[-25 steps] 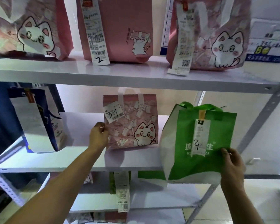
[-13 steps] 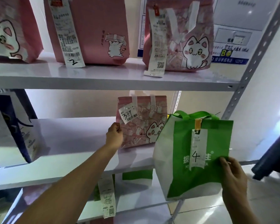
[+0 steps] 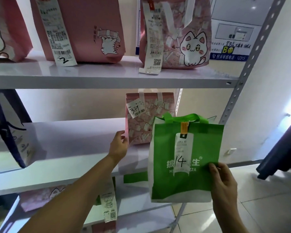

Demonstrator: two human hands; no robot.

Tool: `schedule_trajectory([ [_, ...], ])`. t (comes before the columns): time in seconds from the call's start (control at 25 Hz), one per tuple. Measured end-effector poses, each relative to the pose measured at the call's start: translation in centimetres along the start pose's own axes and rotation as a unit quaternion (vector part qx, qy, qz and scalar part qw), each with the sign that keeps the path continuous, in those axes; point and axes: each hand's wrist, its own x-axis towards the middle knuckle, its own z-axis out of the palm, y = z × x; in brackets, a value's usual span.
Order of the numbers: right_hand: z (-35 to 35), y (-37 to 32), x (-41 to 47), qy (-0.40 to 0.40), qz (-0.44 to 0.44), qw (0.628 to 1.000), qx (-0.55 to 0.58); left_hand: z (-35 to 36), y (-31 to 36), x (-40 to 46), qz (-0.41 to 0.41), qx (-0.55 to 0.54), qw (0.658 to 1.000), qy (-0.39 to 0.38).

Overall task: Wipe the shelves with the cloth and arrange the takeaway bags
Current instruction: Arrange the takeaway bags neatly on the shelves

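A green and white takeaway bag (image 3: 196, 145) marked 14 hangs in front of the right end of the middle shelf (image 3: 65, 148). My right hand (image 3: 223, 184) grips its lower right corner, thumb on the front. Behind it a pink cat-print bag (image 3: 141, 121) tagged 324 stands on that shelf, partly covered by the green bag. My left hand (image 3: 118, 147) touches this pink bag's lower left edge with loose fingers. No cloth is in view.
The upper shelf (image 3: 107, 73) carries several pink bags, one with a receipt marked 2 (image 3: 84, 27) and a cat bag (image 3: 183, 36). A blue and white bag (image 3: 7, 135) stands at the middle shelf's left. More bags (image 3: 40, 195) sit below. A perforated post (image 3: 242, 81) bounds the right side.
The green bag has come off the shelf edge, toward me and partly in front of the pink bag. My left hand's fingers have loosened from a curled hold on the pink bag's edge.
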Motion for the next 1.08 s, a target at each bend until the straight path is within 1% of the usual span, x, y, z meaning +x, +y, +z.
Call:
schedule_trajectory([
  [0.16, 2.3, -0.1, -1.2, -0.039, 0.011, 0.999, 0.005, -2.0, -2.2, -5.3, 0.049, 0.039, 0.998, -0.018],
  [0.32, 6.5, 0.2, -3.0, -0.085, 0.029, 0.996, 0.021, -4.1, -5.5, -11.4, 0.008, -0.059, 0.998, -0.036],
  [0.4, 9.1, 0.5, -4.3, -0.111, 0.036, 0.993, 0.029, -5.8, -6.6, -13.4, -0.033, -0.105, 0.994, -0.011],
  [0.52, 12.8, 0.5, -6.2, -0.143, 0.038, 0.988, 0.040, -9.1, -7.6, -14.9, -0.080, -0.146, 0.986, 0.030],
  [0.64, 16.3, 0.4, -7.7, -0.169, 0.042, 0.983, 0.056, -11.9, -8.1, -15.8, -0.095, -0.168, 0.979, 0.068],
  [0.76, 19.9, 0.7, -8.7, -0.177, 0.051, 0.981, 0.064, -14.2, -9.0, -16.2, -0.107, -0.176, 0.970, 0.128],
  [0.88, 23.4, 0.7, -8.8, -0.180, 0.053, 0.980, 0.060, -16.0, -9.5, -16.6, -0.091, -0.182, 0.959, 0.197],
  [0.92, 24.5, 0.6, -8.8, -0.183, 0.051, 0.980, 0.055, -16.3, -9.5, -16.8, -0.082, -0.179, 0.959, 0.205],
  [0.96, 25.6, 0.6, -8.8, -0.183, 0.046, 0.981, 0.053, -16.4, -9.4, -16.8, -0.077, -0.173, 0.962, 0.199],
  [1.08, 28.4, 0.7, -8.9, -0.170, 0.029, 0.985, 0.030, -16.2, -9.0, -16.3, -0.079, -0.159, 0.973, 0.144],
])
